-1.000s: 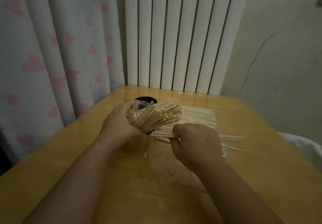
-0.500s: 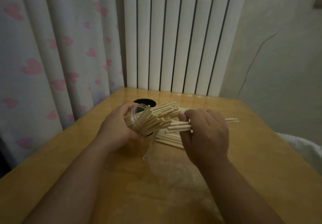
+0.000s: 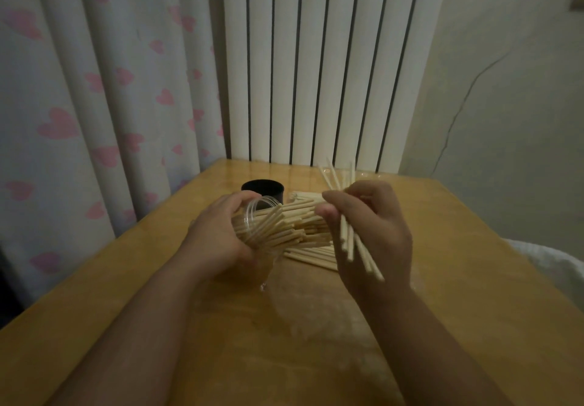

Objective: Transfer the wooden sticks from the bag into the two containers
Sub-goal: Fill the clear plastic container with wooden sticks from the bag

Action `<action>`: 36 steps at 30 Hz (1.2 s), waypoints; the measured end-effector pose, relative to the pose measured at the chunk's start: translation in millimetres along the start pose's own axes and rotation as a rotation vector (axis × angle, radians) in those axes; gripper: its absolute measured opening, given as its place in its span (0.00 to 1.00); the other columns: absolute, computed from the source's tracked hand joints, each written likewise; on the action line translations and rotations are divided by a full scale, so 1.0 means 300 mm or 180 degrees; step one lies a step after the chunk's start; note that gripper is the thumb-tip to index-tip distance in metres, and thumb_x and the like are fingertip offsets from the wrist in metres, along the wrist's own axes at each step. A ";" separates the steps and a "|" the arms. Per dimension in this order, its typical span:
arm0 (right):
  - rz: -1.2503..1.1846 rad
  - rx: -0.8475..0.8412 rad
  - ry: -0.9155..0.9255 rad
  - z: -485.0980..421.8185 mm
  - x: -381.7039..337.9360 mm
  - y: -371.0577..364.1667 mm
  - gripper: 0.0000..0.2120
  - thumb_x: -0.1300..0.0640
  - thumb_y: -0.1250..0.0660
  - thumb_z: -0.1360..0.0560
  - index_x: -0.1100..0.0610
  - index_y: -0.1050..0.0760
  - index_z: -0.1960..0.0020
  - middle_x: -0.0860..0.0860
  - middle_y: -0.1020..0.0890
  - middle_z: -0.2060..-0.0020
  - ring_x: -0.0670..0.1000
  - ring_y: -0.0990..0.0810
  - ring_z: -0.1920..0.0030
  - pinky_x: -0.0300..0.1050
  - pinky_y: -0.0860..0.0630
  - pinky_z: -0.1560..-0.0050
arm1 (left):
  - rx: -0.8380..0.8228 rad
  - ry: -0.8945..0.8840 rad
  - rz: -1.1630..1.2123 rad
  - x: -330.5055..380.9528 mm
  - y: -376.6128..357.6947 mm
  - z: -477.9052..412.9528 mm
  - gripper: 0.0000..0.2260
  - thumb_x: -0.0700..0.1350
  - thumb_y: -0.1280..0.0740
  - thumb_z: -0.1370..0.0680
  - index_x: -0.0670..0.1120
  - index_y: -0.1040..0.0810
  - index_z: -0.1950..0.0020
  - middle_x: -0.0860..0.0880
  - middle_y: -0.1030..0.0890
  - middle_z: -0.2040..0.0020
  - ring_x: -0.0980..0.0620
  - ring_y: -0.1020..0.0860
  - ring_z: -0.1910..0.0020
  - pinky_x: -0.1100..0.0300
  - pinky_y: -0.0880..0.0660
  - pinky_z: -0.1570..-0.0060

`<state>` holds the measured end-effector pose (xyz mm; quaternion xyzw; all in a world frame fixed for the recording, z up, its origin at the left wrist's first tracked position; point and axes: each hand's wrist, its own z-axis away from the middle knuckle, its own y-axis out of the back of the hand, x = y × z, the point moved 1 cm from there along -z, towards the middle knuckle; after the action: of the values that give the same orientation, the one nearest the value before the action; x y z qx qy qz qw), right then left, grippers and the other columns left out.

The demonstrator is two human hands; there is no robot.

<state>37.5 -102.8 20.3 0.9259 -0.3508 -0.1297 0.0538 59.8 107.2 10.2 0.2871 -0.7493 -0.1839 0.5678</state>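
Item: wooden sticks, in three lots. Lot one: a dense bundle [image 3: 275,231] packed in a clear plastic container [image 3: 248,212], which is tipped on its side with its mouth facing right, the stick ends fanning out of the opening. The left hand [image 3: 218,241] grips this container, fingers curled over its top and thumb underneath. Lot two: a small handful of sticks [image 3: 347,244] in the right hand [image 3: 376,235], raised above the table, pinched between thumb and curled fingers; these stand steeply, their upper ends spreading towards the white slats and their lower ends passing below the palm. Lot three: a loose pile of sticks [image 3: 313,255] lying flat on the table between and behind the two hands, partly hidden by them. A clear plastic bag [image 3: 284,304] shows only as a faint sheen on the tabletop near the forearms; its outline cannot be made out. A second, black container [image 3: 262,189] stands upright just behind the clear one; its contents are not visible. Support: a wooden table [image 3: 474,279]. Surroundings: a curtain with pink hearts [image 3: 79,105] to the left, vertical white slats [image 3: 316,73] behind, and a cracked wall [image 3: 505,89] to the right.
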 end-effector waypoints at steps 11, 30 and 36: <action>-0.1577 -0.0097 -0.1942 0.002 -0.025 -0.007 0.13 0.56 0.38 0.18 0.55 0.19 0.58 0.53 0.17 0.67 0.51 0.18 0.66 0.49 0.21 0.65 | -0.0003 -0.0019 -0.0087 -0.004 -0.005 -0.006 0.47 0.39 0.17 0.46 0.63 0.29 0.32 0.59 0.26 0.37 0.51 0.26 0.39 0.43 0.25 0.39; -0.1680 -0.0740 -0.2422 0.014 0.007 -0.040 0.15 0.46 0.47 0.17 0.43 0.22 0.41 0.34 0.22 0.44 0.32 0.25 0.44 0.34 0.24 0.46 | -0.0028 -0.0076 -0.0143 -0.001 -0.010 -0.003 0.48 0.41 0.16 0.49 0.63 0.28 0.32 0.60 0.26 0.38 0.51 0.26 0.39 0.42 0.26 0.37; -0.1610 -0.0750 -0.2562 0.033 0.001 -0.053 0.20 0.35 0.36 0.28 0.39 0.23 0.38 0.39 0.22 0.39 0.41 0.24 0.40 0.50 0.21 0.41 | -0.0011 -0.0051 -0.0100 -0.003 -0.009 -0.002 0.48 0.39 0.17 0.47 0.62 0.28 0.31 0.60 0.26 0.38 0.51 0.26 0.38 0.42 0.26 0.38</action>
<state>45.0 -91.2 7.6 0.8461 -0.0908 -0.5250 -0.0147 61.2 105.5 8.1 0.2963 -0.7489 -0.1963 0.5593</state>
